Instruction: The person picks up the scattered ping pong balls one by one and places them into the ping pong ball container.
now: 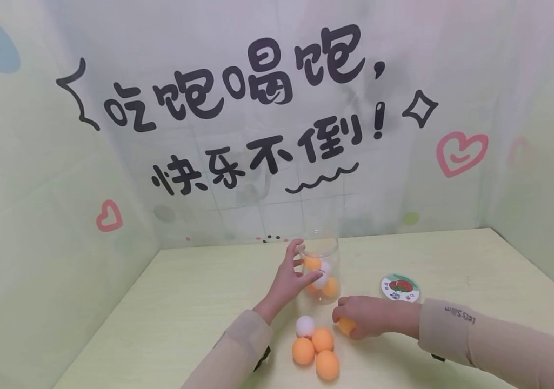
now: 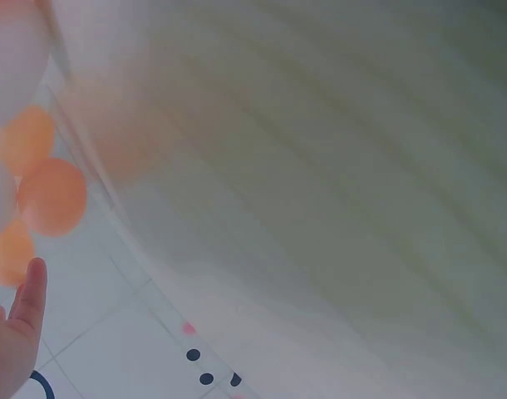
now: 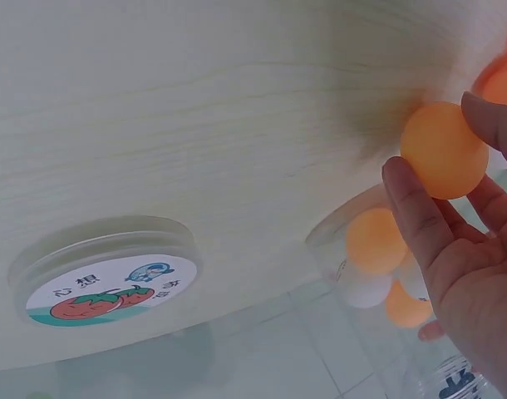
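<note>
My right hand (image 1: 370, 317) pinches an orange ball (image 3: 445, 151), likely light, slick: grip mid-sides. My left hand (image 1: 290, 282) holds the jar (image 1: 334, 265) at nine o'clock.

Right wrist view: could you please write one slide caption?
The right hand holds an orange ball near a clear jar of balls.

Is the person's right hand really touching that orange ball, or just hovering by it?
Touching. The right wrist view shows it plainly: the right hand holds the orange ball between its thumb and fingers.
</note>
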`<state>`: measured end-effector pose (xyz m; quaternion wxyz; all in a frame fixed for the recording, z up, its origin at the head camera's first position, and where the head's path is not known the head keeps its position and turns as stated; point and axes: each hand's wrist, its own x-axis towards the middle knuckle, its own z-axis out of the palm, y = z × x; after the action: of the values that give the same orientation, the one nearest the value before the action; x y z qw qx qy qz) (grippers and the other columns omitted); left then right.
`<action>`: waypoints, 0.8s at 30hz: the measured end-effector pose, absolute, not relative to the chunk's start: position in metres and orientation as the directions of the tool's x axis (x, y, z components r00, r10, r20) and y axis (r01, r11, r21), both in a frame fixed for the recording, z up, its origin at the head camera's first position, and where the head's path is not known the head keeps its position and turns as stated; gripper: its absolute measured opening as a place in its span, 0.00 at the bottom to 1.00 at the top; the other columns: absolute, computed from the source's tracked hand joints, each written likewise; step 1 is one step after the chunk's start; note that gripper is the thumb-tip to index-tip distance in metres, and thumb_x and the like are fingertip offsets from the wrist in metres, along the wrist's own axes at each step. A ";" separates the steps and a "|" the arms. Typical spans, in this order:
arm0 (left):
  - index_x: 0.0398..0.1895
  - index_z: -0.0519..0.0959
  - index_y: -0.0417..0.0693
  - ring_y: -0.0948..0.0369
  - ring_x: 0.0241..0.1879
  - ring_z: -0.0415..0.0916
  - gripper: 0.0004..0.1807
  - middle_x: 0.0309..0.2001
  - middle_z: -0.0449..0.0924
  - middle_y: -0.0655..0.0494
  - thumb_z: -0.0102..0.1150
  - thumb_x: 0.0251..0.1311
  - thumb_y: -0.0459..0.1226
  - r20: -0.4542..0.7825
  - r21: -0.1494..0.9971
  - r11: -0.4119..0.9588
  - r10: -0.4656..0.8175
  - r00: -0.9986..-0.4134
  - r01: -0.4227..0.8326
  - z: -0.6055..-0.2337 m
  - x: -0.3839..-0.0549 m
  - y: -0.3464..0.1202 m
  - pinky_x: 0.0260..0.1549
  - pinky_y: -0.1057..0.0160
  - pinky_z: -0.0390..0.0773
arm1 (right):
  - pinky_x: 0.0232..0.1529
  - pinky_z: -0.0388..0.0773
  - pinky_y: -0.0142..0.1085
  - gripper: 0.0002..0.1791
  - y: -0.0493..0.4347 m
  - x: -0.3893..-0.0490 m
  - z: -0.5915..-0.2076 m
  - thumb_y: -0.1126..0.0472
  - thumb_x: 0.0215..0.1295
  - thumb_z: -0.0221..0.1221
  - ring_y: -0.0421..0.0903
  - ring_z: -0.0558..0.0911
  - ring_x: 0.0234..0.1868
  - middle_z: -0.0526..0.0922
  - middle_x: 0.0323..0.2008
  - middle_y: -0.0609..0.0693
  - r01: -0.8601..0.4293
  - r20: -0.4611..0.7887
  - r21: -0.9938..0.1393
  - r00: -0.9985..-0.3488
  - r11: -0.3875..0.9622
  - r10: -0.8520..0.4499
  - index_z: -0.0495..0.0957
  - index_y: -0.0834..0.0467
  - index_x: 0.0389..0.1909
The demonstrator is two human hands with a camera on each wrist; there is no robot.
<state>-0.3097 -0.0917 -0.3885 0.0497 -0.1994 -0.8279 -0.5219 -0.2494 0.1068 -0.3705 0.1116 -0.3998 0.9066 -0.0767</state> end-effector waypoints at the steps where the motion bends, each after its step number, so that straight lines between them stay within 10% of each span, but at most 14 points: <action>1: 0.66 0.50 0.58 0.45 0.57 0.67 0.42 0.66 0.57 0.44 0.65 0.51 0.43 0.290 0.846 0.374 0.277 -0.916 0.381 -0.388 -0.310 -0.092 0.47 0.51 0.75 | 0.39 0.73 0.31 0.16 0.107 -0.250 -0.370 0.64 0.48 0.65 0.37 0.69 0.31 0.73 0.33 0.43 -0.704 -0.141 -0.229 -0.659 0.672 -0.739 0.77 0.55 0.41; 24: 0.66 0.51 0.54 0.42 0.57 0.66 0.42 0.65 0.57 0.40 0.65 0.52 0.38 0.291 0.851 0.363 0.275 -0.916 0.379 -0.382 -0.303 -0.090 0.46 0.47 0.74 | 0.36 0.73 0.34 0.18 0.114 -0.263 -0.338 0.66 0.48 0.65 0.40 0.70 0.31 0.75 0.35 0.46 -0.656 -0.105 -0.240 -0.715 0.715 -0.691 0.75 0.60 0.42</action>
<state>-0.3035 -0.0901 -0.3817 0.0493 -0.1984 -0.8241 -0.5282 -0.2626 0.1137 -0.3385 0.0938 -0.3657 0.9213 -0.0930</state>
